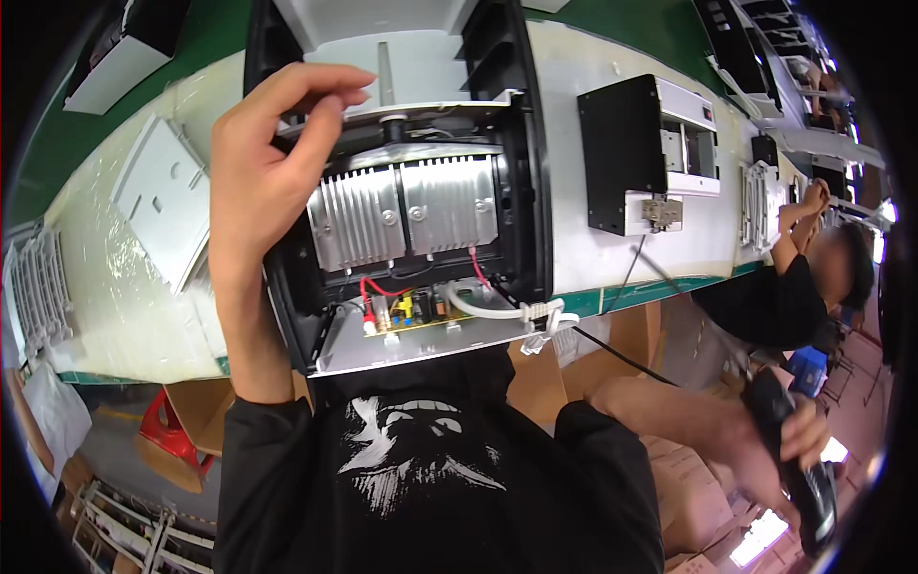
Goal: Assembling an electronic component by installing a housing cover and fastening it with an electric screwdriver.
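Observation:
In front of me lies an open black equipment housing (535, 210). Inside it are two finned metal heat sinks (445, 206) and a small circuit board (416, 311) with red wires. A white cable (488, 308) runs out at its near right corner, gathered in a clip. My left hand (258, 163) reaches over the housing's left side, thumb and fingers drawn together near the edge of a white inner panel (430, 72). Anything between those fingertips is too small to make out. Held out to the right, my right hand (805, 435) grips a black electric screwdriver (792, 459), its shaft blurred.
A second black-and-white unit (622, 153) stands on the bench to the right. White sheet-metal panels (163, 201) lie at left, beside stacked white frames (38, 287). A thin black cord (622, 354) crosses the bench edge. Another person (794, 287) works at far right.

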Demonstrator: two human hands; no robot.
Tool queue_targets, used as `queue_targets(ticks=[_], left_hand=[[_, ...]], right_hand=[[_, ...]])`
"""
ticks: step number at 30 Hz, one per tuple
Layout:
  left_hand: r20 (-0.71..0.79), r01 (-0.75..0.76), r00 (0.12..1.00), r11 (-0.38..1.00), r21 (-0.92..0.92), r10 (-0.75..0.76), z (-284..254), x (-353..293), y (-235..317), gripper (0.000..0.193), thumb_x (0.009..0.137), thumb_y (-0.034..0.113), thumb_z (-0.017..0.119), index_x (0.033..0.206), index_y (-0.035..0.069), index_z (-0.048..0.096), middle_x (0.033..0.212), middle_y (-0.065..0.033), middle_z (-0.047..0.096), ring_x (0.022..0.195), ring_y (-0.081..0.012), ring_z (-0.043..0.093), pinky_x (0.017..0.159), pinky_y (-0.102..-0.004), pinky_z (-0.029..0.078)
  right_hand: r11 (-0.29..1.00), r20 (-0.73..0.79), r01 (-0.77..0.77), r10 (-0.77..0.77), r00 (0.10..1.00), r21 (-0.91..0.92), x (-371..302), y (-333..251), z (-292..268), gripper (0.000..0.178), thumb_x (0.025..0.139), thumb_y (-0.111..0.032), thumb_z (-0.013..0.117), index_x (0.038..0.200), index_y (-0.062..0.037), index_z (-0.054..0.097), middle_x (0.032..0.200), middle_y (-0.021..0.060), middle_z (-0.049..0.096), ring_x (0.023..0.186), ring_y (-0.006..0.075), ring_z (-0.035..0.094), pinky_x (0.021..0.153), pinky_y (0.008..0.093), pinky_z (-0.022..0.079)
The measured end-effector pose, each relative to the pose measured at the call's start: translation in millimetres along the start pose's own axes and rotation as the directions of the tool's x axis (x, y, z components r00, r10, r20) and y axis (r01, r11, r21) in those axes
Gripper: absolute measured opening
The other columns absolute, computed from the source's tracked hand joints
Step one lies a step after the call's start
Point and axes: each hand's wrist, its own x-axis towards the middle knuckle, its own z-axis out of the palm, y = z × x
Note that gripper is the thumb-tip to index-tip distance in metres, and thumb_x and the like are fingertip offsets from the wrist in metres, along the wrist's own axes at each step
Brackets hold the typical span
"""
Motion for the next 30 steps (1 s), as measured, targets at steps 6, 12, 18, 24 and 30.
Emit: queue_targets(ticks=[6,12,18,24,30], left_hand=[[0.026,0.037,0.999,0.998,0.046,-0.038,7,3,5,0.018,0.085,0.0,0.053,0.099,0.001,0.065,0.087,-0.0067,0.067,0.081,-0.0118,0.062,0.073,-0.0223,0.045],[0.028,0.058,0.998,0.995,0.083,-0.061,8,3,5,0.017,0.087,-0.001,0.052,0.098,-0.001,0.065,0.088,-0.0073,0.067,0.084,-0.0121,0.063,0.075,-0.023,0.045],[0.022,0.07,0.997,0.992,0.101,-0.072,8,4,6,0.017,0.087,0.0,0.052,0.099,-0.001,0.065,0.089,-0.0069,0.067,0.085,-0.0122,0.063,0.077,-0.023,0.046],[0.014,0.076,0.997,0.992,0.104,-0.078,7,2,5,0.017,0.088,0.0,0.052,0.1,-0.001,0.064,0.089,-0.007,0.067,0.086,-0.0123,0.063,0.077,-0.0228,0.046],[-0.106,0.026,0.994,0.996,-0.083,-0.035,4,0,0,0.017,0.087,0.0,0.052,0.098,0.0,0.065,0.088,-0.0053,0.067,0.088,-0.0114,0.062,0.078,-0.0224,0.045]], right_hand=[[0.931,-0.044,-0.031,0.016,0.999,-0.362,-13,34,-55,0.09,0.069,-0.087,0.035,0.083,-0.0012,0.056,0.072,0.0069,0.05,0.054,0.0205,0.045,0.052,0.0338,0.038],[0.949,-0.075,-0.11,0.092,0.993,-0.295,-17,52,-74,0.094,0.066,-0.09,0.032,0.078,0.0001,0.055,0.07,0.0078,0.049,0.056,0.0228,0.047,0.056,0.0365,0.04],[0.927,0.163,-0.36,0.374,0.913,-0.106,8,70,-75,0.091,0.063,-0.088,0.045,0.085,-0.0007,0.055,0.072,0.0056,0.052,0.059,0.0174,0.047,0.059,0.0321,0.036],[0.784,0.002,-0.48,0.523,0.852,-0.395,40,141,-17,0.062,0.089,-0.064,0.033,0.121,-0.0125,0.045,0.068,0.0089,0.05,0.052,0.0187,0.046,0.053,0.0346,0.04],[0.623,-0.112,-0.465,0.519,0.847,-0.629,45,171,13,0.049,0.093,-0.051,0.039,0.096,-0.0031,0.05,0.065,0.0092,0.051,0.05,0.0201,0.048,0.049,0.0313,0.042]])
